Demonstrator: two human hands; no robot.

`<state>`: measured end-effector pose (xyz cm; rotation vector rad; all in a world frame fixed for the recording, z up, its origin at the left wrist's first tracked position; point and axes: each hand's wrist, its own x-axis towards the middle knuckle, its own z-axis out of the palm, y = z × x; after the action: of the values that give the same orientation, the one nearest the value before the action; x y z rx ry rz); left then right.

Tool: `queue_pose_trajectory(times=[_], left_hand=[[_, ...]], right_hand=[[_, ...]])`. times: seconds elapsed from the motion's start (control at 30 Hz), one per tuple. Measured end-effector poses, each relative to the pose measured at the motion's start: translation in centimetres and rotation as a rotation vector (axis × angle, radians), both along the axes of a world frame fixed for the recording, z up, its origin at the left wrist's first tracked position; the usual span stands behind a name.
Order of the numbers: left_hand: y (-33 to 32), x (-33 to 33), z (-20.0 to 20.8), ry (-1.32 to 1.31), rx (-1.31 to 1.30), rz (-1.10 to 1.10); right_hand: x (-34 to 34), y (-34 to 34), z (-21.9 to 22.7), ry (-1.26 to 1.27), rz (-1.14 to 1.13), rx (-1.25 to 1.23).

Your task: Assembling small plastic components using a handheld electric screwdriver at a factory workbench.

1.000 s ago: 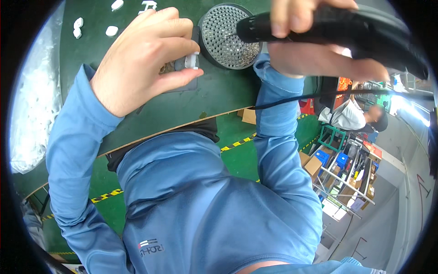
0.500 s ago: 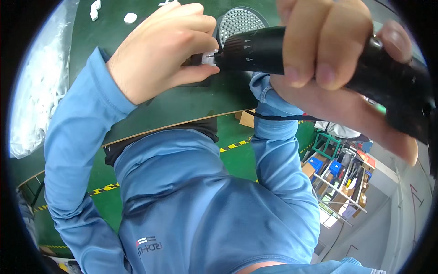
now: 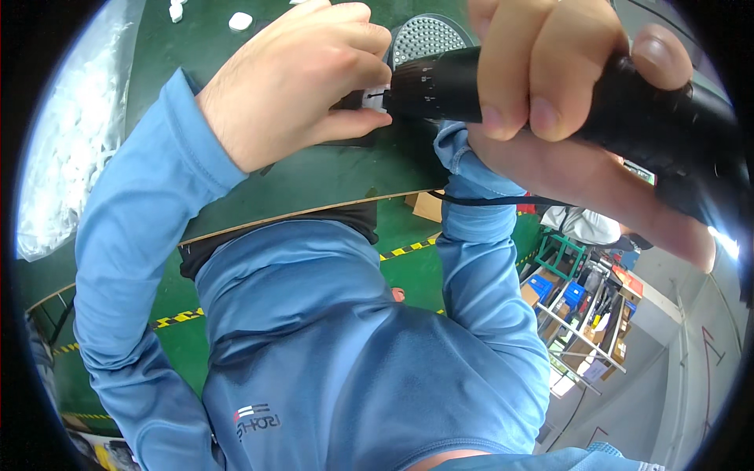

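My right hand is wrapped round a black electric screwdriver, held level with its nose to the left. A small white plastic part is pinched between the thumb and fingers of my left hand. The screwdriver's tip meets this part at its right side; a thin dark bit or screw shows there. My fingers hide much of the part. Just behind the screwdriver's nose lies a round grey dimpled plate with a dark rim.
On the green table, a clear plastic bag of white pieces lies at the left. One loose white piece sits near the far edge. A black cable crosses my right sleeve. Beyond stand a green stool and a loaded shelf.
My left hand and the white part have shifted slightly right, along with the view of the table. The screwdriver stays against the part.
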<state>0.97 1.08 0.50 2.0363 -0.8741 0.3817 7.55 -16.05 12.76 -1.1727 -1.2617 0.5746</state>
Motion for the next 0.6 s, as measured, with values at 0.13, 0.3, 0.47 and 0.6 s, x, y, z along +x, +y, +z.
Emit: queue_pose_trajectory(times=[0.13, 0.3, 0.47, 0.6], left_hand=[[0.1, 0.1, 0.1, 0.036, 0.029, 0.007], [0.3, 0.4, 0.3, -0.012, 0.023, 0.018], [-0.2, 0.9, -0.9, -0.010, -0.061, -0.015], [-0.1, 0.3, 0.6, -0.033, 0.037, -0.012]], right_hand=[[0.7, 0.3, -0.4, 0.013, 0.064, -0.050], [2.3, -0.7, 0.4, 0.012, 0.140, -0.098], [-1.8, 1.4, -0.4, 0.233, -0.274, 0.011], [-1.9, -0.8, -12.5, 0.829, -0.630, 0.270]])
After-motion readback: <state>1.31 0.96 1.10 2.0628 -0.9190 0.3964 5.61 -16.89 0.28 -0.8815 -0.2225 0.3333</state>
